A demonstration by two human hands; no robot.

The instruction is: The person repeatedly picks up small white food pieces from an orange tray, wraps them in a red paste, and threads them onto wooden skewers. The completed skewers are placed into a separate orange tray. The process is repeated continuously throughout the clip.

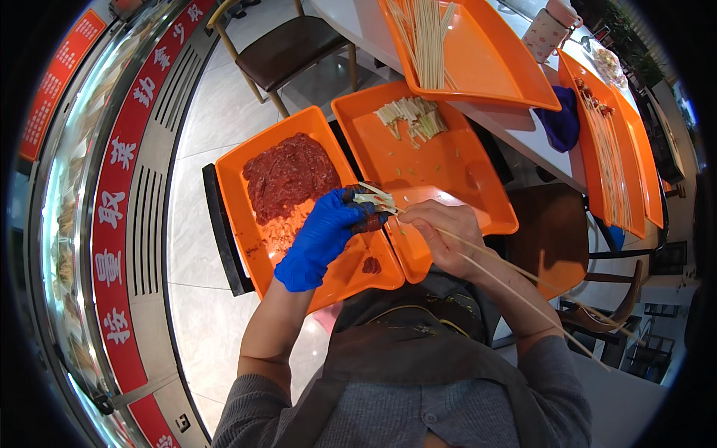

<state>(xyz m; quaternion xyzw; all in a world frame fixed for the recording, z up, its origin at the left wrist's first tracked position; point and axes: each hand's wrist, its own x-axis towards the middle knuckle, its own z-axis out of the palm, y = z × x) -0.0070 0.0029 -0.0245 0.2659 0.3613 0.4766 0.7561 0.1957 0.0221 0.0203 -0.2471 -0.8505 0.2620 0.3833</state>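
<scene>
My left hand [322, 229], in a blue glove with dark, meat-smeared fingertips, grips a small bundle of pale vegetable strips [374, 199] with some red meat around it. Bare, my right hand [448, 232] pinches thin bamboo skewers [588, 309] close to that bundle; their long ends trail back over my right forearm. Whether the tips are inside the bundle is hidden by my fingers. Below my left hand is an orange tray [231, 179] with a mound of raw minced or sliced meat [291, 173]. Another orange tray [470, 168] beside it holds cut pale strips [414, 117].
An upper orange tray [487, 50] of bare skewers [428, 45] overhangs a white table [504, 126]. Farther right, an orange tray [582, 120] holds loaded skewers [608, 151]. Chairs [291, 50] stand around; a lit display cabinet [67, 224] bearing writing runs along the left.
</scene>
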